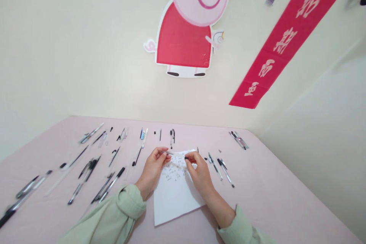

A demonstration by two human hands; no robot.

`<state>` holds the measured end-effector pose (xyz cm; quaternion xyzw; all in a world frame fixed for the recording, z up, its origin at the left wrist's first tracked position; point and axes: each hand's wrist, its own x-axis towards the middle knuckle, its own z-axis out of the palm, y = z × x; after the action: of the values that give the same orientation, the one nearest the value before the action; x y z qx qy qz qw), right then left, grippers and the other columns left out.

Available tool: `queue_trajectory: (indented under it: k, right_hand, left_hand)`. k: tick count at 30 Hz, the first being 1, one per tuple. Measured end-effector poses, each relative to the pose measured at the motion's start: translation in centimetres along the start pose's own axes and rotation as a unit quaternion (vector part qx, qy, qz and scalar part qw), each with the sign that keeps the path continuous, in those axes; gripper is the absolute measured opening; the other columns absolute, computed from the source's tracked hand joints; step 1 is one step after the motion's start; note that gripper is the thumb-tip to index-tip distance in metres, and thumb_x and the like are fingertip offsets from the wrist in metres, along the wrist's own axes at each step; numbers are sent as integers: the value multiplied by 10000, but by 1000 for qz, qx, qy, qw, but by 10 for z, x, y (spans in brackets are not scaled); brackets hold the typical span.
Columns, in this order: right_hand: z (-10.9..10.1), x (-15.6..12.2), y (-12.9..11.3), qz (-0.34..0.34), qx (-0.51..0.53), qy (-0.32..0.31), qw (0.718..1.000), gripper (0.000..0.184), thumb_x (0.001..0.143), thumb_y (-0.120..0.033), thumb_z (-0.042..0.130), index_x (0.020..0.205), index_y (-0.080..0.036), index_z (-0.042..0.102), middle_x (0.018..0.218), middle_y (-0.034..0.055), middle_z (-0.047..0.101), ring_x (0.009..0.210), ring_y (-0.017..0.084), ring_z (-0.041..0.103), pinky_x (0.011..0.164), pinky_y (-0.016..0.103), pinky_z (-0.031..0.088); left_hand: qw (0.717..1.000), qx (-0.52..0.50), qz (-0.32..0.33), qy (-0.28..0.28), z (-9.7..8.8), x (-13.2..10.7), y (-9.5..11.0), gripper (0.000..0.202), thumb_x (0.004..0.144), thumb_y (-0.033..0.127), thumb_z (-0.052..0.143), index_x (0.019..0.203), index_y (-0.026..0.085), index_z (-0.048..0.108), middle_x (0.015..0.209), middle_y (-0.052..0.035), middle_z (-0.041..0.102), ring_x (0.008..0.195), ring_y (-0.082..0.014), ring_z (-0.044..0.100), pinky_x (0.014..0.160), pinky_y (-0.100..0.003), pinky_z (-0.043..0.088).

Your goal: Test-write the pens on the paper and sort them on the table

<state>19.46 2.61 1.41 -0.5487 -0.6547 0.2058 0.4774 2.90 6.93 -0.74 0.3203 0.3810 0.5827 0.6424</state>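
One camera worn on the head looks forward and down across the pink table (265, 183) to the cream wall (85, 45). It sits close: the left hand (152, 169) and right hand (200, 173) lie low at centre. The wide lens seems to bow the table's edges.

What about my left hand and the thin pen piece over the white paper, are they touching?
Touching. The head view shows the left hand pinching one end of the thin pen piece between its fingertips, above the white paper.
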Motion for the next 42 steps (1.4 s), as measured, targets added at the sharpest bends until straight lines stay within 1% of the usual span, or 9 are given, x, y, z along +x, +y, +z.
queue_trajectory:
  k: [9, 14, 19, 24, 31, 36, 42]
  right_hand:
    - [4, 0, 1, -1, 6, 0, 1000, 100, 842, -164, 502, 906, -194, 571, 844, 31, 636, 813, 170, 614, 742, 281, 484]
    - [3, 1, 3, -5, -10, 8, 1000, 115, 837, -146, 503, 895, -197, 588, 853, 30, 637, 823, 169, 610, 760, 282, 478]
    - [3, 1, 2, -12, -8, 3, 1000, 132, 840, -144, 504, 906, -197, 606, 873, 36, 642, 840, 169, 616, 771, 281, 483]
    - [3, 0, 3, -3, -3, -1, 1000, 143, 853, -160, 498, 937, -201, 606, 903, 41, 653, 870, 173, 624, 790, 292, 486]
    - [4, 0, 4, 3, 16, 8, 1000, 78, 850, -202, 519, 912, -198, 568, 845, 30, 655, 813, 172, 638, 755, 286, 502]
    - [2, -1, 1, 8, -4, 0, 1000, 63, 860, -238, 513, 879, -206, 564, 830, 33, 658, 806, 182, 638, 755, 297, 497]
    - [1, -3, 0, 21, -21, 0, 1000, 60, 860, -236, 515, 873, -204, 564, 818, 31, 660, 788, 182, 633, 740, 295, 481]
  left_hand:
    - [999, 36, 4, -4, 1, 0, 1, 307, 670, 330, 741, 893, 156, 621, 765, -5, 647, 736, -131, 628, 740, -282, 513]
    - [999, 39, 1, -5, 1, 1, 1, 316, 666, 335, 740, 897, 155, 621, 781, -12, 654, 729, -130, 627, 737, -282, 513]
    - [999, 40, 4, -2, 0, 2, 0, 318, 659, 339, 746, 889, 157, 622, 788, -14, 654, 724, -129, 627, 732, -280, 513]
    - [999, 39, 1, -2, 0, 1, 0, 320, 664, 340, 743, 897, 157, 623, 792, -13, 654, 729, -128, 629, 736, -280, 514]
    - [999, 42, 4, -1, 2, -1, 2, 305, 656, 334, 748, 875, 158, 629, 776, -10, 651, 717, -130, 627, 727, -280, 512]
    - [999, 45, 6, -1, 3, -1, 4, 296, 663, 328, 734, 879, 156, 629, 789, -11, 650, 711, -125, 627, 714, -270, 508]
    - [999, 46, 5, -3, 2, -1, 4, 281, 673, 320, 728, 878, 157, 627, 775, -7, 649, 716, -122, 627, 717, -262, 506]
